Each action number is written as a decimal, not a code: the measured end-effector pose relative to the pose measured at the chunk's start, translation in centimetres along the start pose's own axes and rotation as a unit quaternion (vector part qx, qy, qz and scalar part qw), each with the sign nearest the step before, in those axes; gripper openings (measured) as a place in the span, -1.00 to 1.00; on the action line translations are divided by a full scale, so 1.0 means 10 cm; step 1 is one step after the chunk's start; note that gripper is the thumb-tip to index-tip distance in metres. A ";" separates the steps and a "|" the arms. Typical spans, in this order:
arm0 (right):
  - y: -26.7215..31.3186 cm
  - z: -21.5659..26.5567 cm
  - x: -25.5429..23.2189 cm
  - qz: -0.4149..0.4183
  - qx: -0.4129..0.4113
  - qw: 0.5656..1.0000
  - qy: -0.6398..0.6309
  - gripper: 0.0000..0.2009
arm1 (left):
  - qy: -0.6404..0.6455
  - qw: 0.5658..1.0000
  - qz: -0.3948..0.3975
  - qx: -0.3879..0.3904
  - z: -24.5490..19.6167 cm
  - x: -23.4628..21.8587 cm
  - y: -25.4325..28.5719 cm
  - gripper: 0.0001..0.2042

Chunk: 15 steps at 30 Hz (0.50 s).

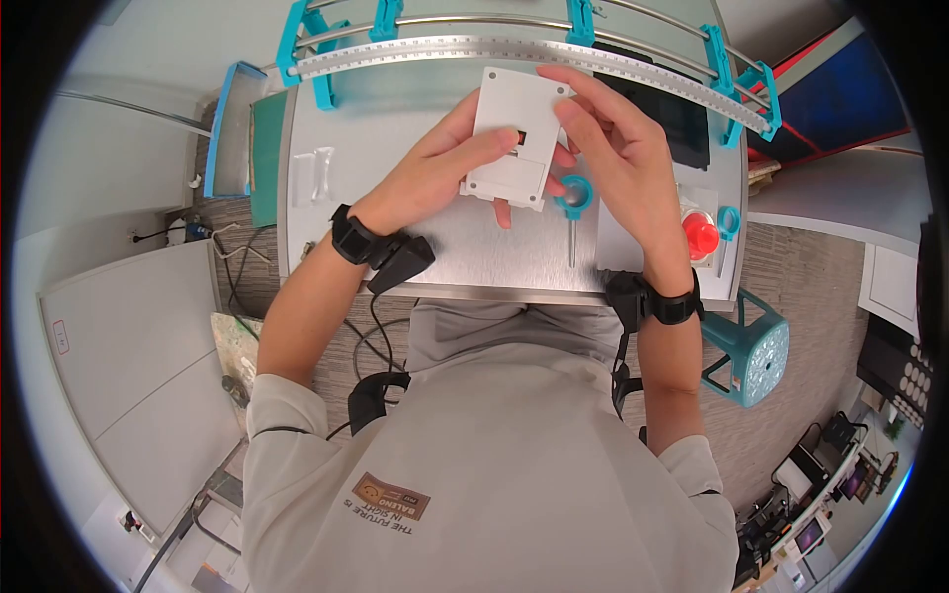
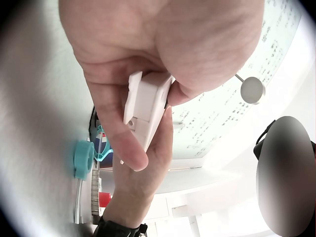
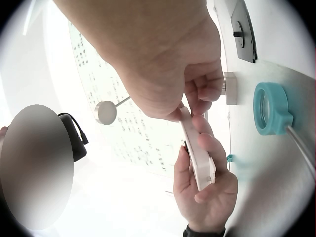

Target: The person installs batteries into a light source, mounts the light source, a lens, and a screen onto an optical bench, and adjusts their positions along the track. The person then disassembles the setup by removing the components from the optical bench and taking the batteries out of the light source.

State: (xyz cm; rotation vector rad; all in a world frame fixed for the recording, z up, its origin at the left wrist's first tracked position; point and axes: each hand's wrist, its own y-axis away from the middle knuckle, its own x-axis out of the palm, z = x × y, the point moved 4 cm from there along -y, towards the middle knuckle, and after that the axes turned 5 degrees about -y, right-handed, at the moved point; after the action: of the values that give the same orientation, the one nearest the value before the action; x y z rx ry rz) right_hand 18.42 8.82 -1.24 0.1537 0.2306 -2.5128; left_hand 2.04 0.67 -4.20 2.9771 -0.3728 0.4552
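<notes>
A white rectangular plastic case (image 1: 519, 107) with screws at its corners, a small dark slot and a panel outline near its lower end is held up over the table. My left hand (image 1: 425, 176) grips it from the left, thumb lying on the face beside the slot and fingers behind. With thumb and fingers, my right hand (image 1: 633, 163) pinches the upper right corner. Seen edge-on in the left wrist view, the case (image 2: 148, 101) shows a hinged-looking flap along one side. A blue ring with a thin metal handle (image 1: 574, 198) lies on the table beneath the hands.
A silver ruler strip (image 1: 445, 46) on blue brackets and metal rods spans the table's far side, with a black flat panel (image 1: 682, 119) behind. Right of the hands stand a red-topped round item (image 1: 701, 236) and a smaller blue ring (image 1: 730, 219). A clear plastic piece (image 1: 314, 176) lies left.
</notes>
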 end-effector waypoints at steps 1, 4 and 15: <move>0.00 0.00 0.00 0.001 0.000 1.000 0.000 -0.69 | 0.000 1.000 0.000 0.000 0.00 0.00 0.00 -0.47; 0.00 0.00 0.00 0.002 0.000 1.000 -0.001 -0.69 | 0.000 1.000 -0.001 0.001 0.01 -0.01 0.00 -0.47; 0.00 0.01 0.00 0.002 0.001 1.000 0.003 -0.69 | -0.015 1.000 -0.001 -0.001 -0.01 0.01 0.00 -0.49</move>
State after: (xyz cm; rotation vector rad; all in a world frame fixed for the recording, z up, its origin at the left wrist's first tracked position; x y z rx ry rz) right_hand 18.39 8.79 -1.16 0.1616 0.2292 -2.5090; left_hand 2.09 0.63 -4.11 2.9849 -0.3719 0.4105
